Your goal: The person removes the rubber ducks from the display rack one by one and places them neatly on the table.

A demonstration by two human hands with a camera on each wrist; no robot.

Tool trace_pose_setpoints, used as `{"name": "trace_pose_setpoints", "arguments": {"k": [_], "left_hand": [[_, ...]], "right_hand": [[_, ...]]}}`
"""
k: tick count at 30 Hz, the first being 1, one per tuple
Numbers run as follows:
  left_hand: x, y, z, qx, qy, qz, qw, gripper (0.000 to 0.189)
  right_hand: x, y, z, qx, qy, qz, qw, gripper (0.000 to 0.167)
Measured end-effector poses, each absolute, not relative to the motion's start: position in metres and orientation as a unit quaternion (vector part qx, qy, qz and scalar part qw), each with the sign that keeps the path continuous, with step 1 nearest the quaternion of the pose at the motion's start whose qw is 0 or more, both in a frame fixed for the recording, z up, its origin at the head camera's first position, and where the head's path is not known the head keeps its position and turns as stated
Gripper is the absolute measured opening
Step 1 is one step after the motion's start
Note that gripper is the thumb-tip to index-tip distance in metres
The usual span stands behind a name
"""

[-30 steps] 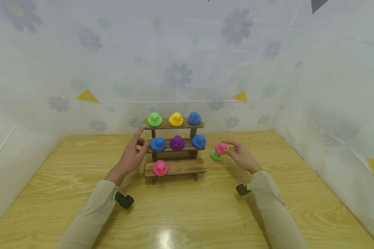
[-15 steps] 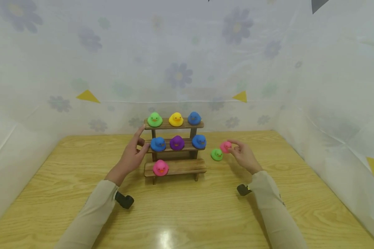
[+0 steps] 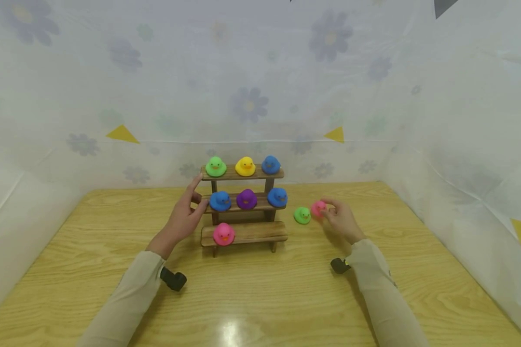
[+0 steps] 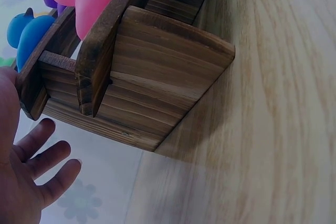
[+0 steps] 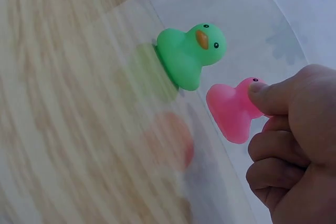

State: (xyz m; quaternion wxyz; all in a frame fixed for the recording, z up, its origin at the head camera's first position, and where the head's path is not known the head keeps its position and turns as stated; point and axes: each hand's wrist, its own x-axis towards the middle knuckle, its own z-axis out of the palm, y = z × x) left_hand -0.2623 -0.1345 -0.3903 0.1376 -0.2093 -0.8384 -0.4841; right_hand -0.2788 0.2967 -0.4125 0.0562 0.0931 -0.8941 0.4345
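Observation:
My right hand pinches a pink rubber duck by its head, thumb across the face. The duck hangs slightly above the table, its reflection showing below it. Just left of it a green rubber duck sits on the table. At the left end of a three-tier wooden stand, my left hand touches the top and middle shelves with index finger and thumb. Its other fingers spread loosely in the left wrist view. Another pink duck sits at the left of the bottom shelf.
Along the top shelf stand a green duck, a yellow duck and a blue duck. The middle shelf bears a purple duck between two blue ducks. A flowered white sheet hangs behind the wooden table.
The pink duck in my right hand has moved right, from over the green duck to beside it, and then lower. My left hand stays at the stand.

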Motion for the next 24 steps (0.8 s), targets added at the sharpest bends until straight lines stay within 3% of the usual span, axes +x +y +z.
{"name": "trace_pose_setpoints", "arguments": {"k": [19, 24], "left_hand": [[-0.262, -0.134, -0.394, -0.226, -0.831, -0.480, 0.166, 0.061], [-0.261, -0.134, -0.391, -0.214, -0.835, -0.484, 0.148, 0.062]], "right_hand": [[-0.280, 0.300, -0.424, 0.091, -0.893, 0.440, 0.040, 0.044], [-0.280, 0.300, -0.425, 0.088, -0.884, 0.459, 0.026, 0.047]]}}
